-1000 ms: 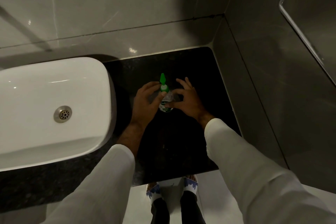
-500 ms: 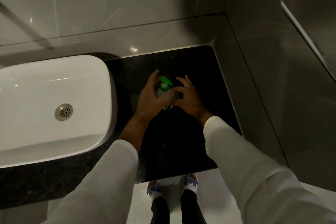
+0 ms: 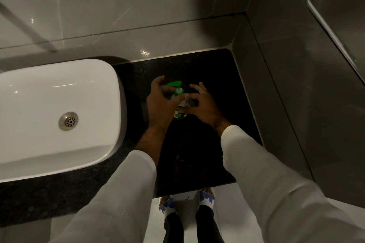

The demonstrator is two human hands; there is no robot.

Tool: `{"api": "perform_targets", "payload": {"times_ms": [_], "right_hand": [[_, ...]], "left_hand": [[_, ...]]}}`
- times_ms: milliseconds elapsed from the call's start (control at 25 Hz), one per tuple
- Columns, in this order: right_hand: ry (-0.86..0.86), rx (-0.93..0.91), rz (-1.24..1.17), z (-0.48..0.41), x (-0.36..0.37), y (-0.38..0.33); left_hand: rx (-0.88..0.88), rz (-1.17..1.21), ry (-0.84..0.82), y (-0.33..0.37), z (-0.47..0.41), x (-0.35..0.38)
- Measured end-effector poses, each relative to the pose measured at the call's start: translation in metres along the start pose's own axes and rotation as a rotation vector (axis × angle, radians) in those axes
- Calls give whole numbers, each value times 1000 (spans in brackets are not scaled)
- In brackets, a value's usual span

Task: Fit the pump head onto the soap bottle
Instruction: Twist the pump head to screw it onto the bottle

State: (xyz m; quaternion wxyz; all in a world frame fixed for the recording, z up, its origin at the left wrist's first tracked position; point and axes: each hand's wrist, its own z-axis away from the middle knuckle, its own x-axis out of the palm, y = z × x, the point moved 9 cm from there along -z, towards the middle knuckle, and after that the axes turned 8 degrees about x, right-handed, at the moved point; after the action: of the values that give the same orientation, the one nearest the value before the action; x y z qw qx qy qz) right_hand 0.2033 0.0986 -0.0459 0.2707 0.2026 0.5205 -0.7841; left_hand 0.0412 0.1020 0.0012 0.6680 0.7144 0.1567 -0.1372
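A small clear soap bottle [image 3: 180, 111] with a green and white label stands upright on the black counter [image 3: 197, 154]. The green pump head [image 3: 174, 85] sits on top of it, its nozzle pointing left. My left hand [image 3: 161, 102] curls around the pump collar from the left, thumb and fingers on it. From the right, my right hand [image 3: 202, 102] holds the bottle's body with thumb and forefinger, the other fingers spread. Most of the bottle is hidden between the two hands.
A white basin [image 3: 59, 114] with a metal drain [image 3: 68, 121] lies to the left on the counter. Grey tiled walls close the back and right sides. A glass panel edge [image 3: 335, 31] runs at the upper right. My feet in slippers [image 3: 186, 201] stand below the counter's front edge.
The pump nozzle has swung from pointing away to pointing left. My left hand has turned around the pump's top; my right hand has stayed on the bottle.
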Motion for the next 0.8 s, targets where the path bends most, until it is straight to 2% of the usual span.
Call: {"api": "perform_targets", "payload": {"times_ms": [120,200,360,440,560,800], "right_hand": [[-8,23,-23,0,-3,3],[-11,27,3,0,-3,1],[-16,16,30,2,-2,-3],[-20,10,11,3,-3,-1],[-25,9,-31,3,-3,1],[-12,-4,-5,5,1,-4]], "left_hand": [[-71,178,-114,-11,0,10],[-73,188,-163,-12,2,14],[-2,-63,47,-8,2,-4],[55,-57,-5,-4,0,-1],[47,37,-163,-3,2,12],[68,-53,-32,3,3,6]]}}
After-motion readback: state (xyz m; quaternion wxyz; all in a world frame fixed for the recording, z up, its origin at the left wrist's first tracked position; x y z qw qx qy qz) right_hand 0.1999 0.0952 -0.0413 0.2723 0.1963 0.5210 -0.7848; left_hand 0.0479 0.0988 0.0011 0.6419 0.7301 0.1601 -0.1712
